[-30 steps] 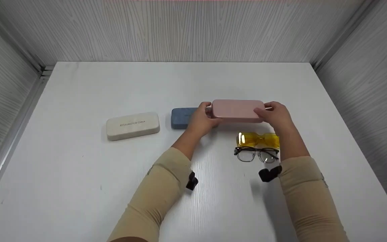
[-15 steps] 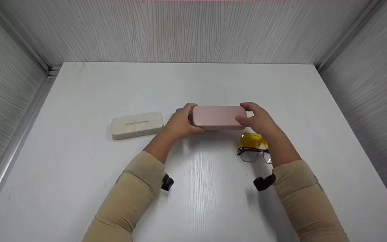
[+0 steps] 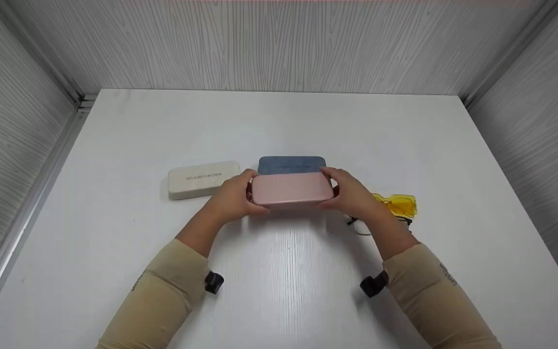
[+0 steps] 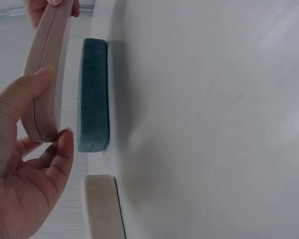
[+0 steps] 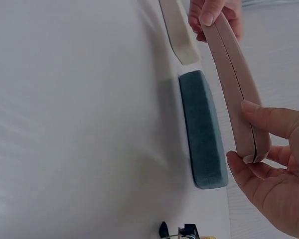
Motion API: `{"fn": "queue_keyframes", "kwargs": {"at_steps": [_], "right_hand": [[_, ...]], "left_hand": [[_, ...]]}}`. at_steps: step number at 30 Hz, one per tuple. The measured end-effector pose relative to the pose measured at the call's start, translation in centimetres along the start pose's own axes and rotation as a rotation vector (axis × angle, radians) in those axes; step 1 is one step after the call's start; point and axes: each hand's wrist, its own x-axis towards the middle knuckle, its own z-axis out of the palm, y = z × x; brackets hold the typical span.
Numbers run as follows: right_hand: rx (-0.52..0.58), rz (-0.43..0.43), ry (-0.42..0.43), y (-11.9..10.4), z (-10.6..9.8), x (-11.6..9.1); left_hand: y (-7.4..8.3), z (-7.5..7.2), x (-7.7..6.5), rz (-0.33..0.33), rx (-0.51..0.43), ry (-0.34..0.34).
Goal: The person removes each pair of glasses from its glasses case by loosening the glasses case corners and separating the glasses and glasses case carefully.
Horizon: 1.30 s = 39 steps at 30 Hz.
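Observation:
Both hands hold a closed pink glasses case (image 3: 292, 189) by its two ends, raised above the table. My left hand (image 3: 234, 196) grips the left end, thumb on the near side and fingers behind. At the other end, my right hand (image 3: 350, 194) grips in the same way, and in the right wrist view its thumb lies by the seam of the pink case (image 5: 234, 82). Just behind, a blue glasses case (image 3: 292, 164) lies on the table, its front part hidden by the pink one. To the left lies a cream glasses case (image 3: 201, 178) with printed lettering.
Yellow-lensed glasses (image 3: 401, 205) and dark-framed clear glasses (image 3: 362, 228) lie to the right, partly covered by the right forearm. The white table (image 3: 279, 123) ends at a wood-grain back panel (image 3: 279, 46), with side panels left and right.
The pink case has moved left and toward the near edge, held by both hands throughout. The blue case, covered half a second ago, shows again behind it.

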Motion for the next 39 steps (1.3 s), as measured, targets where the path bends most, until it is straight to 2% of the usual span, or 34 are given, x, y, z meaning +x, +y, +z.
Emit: {"fn": "queue_keyframes", "kwargs": {"at_steps": [5,10,13,16,24,33,39], "right_hand": [[-0.072,0.029,-0.023,0.3,1.7,0.1],[-0.136,0.014,-0.044,0.6,3.0,0.1],[-0.181,0.01,-0.056,0.7,3.5,0.1],[-0.204,0.019,-0.06,0.6,3.9,0.0],[-0.277,0.005,-0.061,0.6,4.6,-0.1],[-0.338,-0.094,-0.034,0.3,5.1,-0.6],[-0.445,-0.126,0.003,-0.2,5.8,-0.9]], "left_hand": [[-1.0,0.4,-0.8,-0.006,0.057,-0.031],[-2.0,1.0,-1.3,0.019,0.116,-0.054],[-2.3,1.4,-1.5,0.009,0.15,-0.066],[-2.6,1.7,-1.8,-0.003,0.196,-0.072],[-2.7,2.0,-2.2,0.02,0.3,-0.082],[-3.1,2.5,-2.5,0.077,0.336,-0.025],[-3.3,2.5,-2.5,0.103,0.316,-0.034]]}}
